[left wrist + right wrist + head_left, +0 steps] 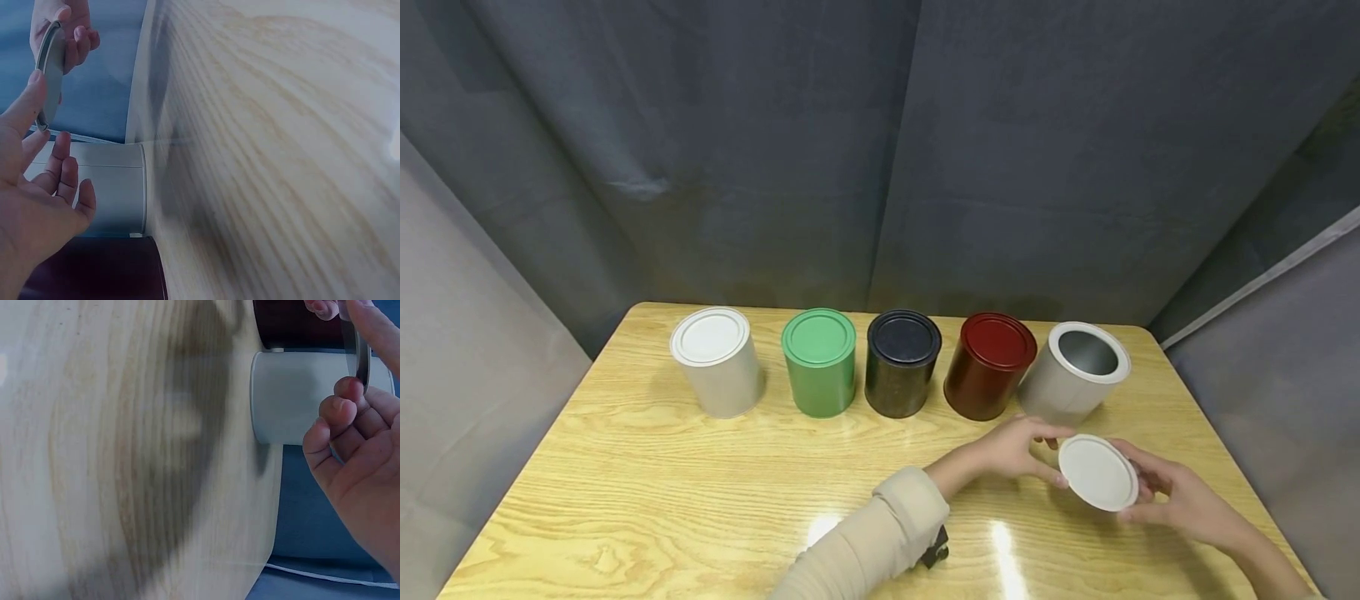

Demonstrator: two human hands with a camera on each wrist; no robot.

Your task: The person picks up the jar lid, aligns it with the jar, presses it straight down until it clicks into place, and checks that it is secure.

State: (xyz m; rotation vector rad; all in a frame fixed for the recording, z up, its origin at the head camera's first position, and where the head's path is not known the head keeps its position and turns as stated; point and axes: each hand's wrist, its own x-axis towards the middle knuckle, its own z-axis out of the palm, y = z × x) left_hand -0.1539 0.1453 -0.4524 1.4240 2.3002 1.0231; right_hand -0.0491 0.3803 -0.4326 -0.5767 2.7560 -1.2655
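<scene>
My right hand (1172, 496) holds a round whitish lid (1098, 472) above the table at the right, its fingers and thumb gripping the rim. From the other side my left hand (1011, 450) reaches over; its thumb and index finger are spread at the lid's near rim. In the left wrist view the left fingertips lie at the lid's (53, 81) edge; whether they press on it is hard to tell. Just behind the hands stands a whitish can (1060, 387) without its lid, its round opening showing a grey inside.
Along the back of the wooden table (662, 492) a row of lidded cans stands: white (722, 375), green (822, 379), black (901, 375) and dark red (985, 383). The red one is close beside the lidless can. Grey curtains (775, 150) enclose the table.
</scene>
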